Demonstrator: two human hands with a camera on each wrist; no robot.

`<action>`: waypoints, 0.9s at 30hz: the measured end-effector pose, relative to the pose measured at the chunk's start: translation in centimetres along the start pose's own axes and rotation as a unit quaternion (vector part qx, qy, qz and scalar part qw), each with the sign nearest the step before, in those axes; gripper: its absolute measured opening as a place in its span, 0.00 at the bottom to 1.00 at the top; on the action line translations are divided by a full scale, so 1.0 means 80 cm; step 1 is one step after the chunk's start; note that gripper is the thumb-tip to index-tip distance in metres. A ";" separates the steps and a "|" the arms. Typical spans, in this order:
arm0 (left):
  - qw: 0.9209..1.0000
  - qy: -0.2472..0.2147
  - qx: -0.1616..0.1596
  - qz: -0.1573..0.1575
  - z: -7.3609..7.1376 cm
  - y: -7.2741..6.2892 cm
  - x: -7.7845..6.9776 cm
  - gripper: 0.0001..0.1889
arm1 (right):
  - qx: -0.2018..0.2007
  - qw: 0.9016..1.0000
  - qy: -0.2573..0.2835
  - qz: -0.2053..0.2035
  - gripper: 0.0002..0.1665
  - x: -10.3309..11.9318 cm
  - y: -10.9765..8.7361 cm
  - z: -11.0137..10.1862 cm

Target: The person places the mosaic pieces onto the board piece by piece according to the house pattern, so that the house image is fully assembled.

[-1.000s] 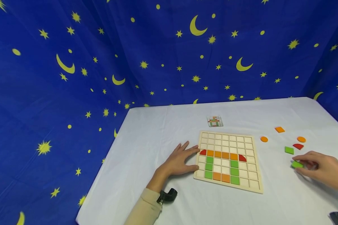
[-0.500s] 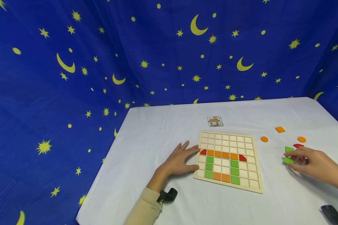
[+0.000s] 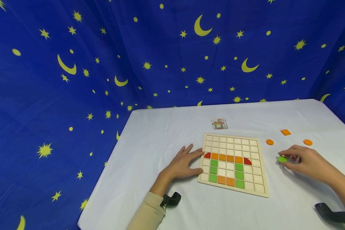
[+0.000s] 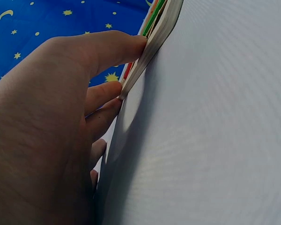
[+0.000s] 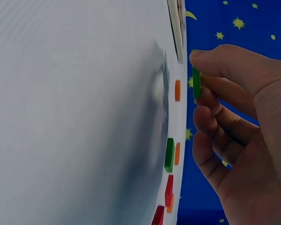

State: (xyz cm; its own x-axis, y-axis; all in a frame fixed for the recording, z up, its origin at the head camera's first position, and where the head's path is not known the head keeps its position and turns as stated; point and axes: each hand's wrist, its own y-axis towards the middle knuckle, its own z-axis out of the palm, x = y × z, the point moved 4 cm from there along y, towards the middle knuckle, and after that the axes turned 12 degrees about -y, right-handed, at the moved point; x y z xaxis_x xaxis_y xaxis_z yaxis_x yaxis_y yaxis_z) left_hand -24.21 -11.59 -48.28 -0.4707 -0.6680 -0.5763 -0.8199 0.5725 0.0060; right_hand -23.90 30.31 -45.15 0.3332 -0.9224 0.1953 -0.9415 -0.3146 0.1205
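My right hand [image 3: 307, 161] pinches a green square tile [image 3: 282, 158] between thumb and fingers, just right of the wooden grid board [image 3: 244, 147]. In the right wrist view the tile [image 5: 196, 82] stands on edge above the table, the other fingers curled loosely. On the board sit rows of orange and green squares, with a red quarter-circle at each end of the upper orange row. Spread fingers of my left hand [image 3: 182, 164] touch the board's left edge. The left wrist view shows its thumb against the board's side.
Right of the board lie two orange circles [image 3: 269, 142], an orange square [image 3: 286, 132] and a red piece [image 3: 305, 147] partly behind my hand. Another green tile [image 5: 169, 154] shows in the right wrist view. A small pattern card [image 3: 219, 124] lies behind the board.
My right hand has moved left toward the board with the green tile, now covering the other green tile and most of the red piece. My left hand has stayed put.
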 end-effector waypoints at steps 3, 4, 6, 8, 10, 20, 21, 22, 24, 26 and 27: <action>1.000 -0.001 0.000 0.003 -0.001 0.000 -0.001 0.37 | -0.007 1.000 0.007 -0.008 0.23 0.005 0.003 -0.003; 1.000 -0.002 0.000 0.003 -0.002 0.000 -0.002 0.37 | -0.009 1.000 0.009 -0.010 0.23 0.006 0.004 -0.004; 1.000 -0.004 -0.001 0.004 -0.002 0.001 -0.002 0.37 | -0.011 1.000 0.011 -0.013 0.22 0.008 0.006 -0.004; 1.000 -0.005 -0.001 0.003 -0.003 0.001 -0.003 0.37 | -0.008 1.000 0.012 -0.013 0.22 0.010 0.009 -0.003; 1.000 -0.005 -0.001 0.002 -0.003 0.001 -0.002 0.37 | -0.001 1.000 0.016 -0.013 0.22 0.013 0.011 -0.002; 1.000 0.000 0.001 0.002 -0.001 0.002 -0.003 0.38 | 0.002 1.000 0.014 -0.027 0.21 0.032 0.027 -0.002; 1.000 0.000 0.001 0.002 -0.001 0.002 -0.003 0.38 | 0.004 0.999 0.014 -0.032 0.21 0.035 0.029 -0.002; 1.000 -0.001 0.001 0.002 -0.001 0.002 -0.003 0.38 | 0.003 0.999 0.013 -0.034 0.21 0.037 0.031 -0.001; 1.000 0.000 0.000 0.001 -0.001 0.001 -0.002 0.37 | 0.003 0.999 0.011 -0.045 0.21 0.042 0.035 -0.001; 1.000 0.001 0.000 0.001 0.000 0.001 -0.001 0.37 | 0.003 0.999 0.009 -0.050 0.21 0.047 0.040 0.000; 1.000 0.001 0.000 0.000 0.000 0.001 -0.001 0.37 | 0.004 0.998 0.012 -0.054 0.21 0.050 0.042 0.000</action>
State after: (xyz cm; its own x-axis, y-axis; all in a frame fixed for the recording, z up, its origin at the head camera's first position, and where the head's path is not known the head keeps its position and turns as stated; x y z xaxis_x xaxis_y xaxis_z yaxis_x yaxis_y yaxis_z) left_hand -24.20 -11.51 -48.20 -0.4720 -0.6684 -0.5749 -0.8197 0.5727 0.0070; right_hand -25.72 25.59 -43.97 0.4344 -0.8773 0.2042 -0.9001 -0.4146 0.1340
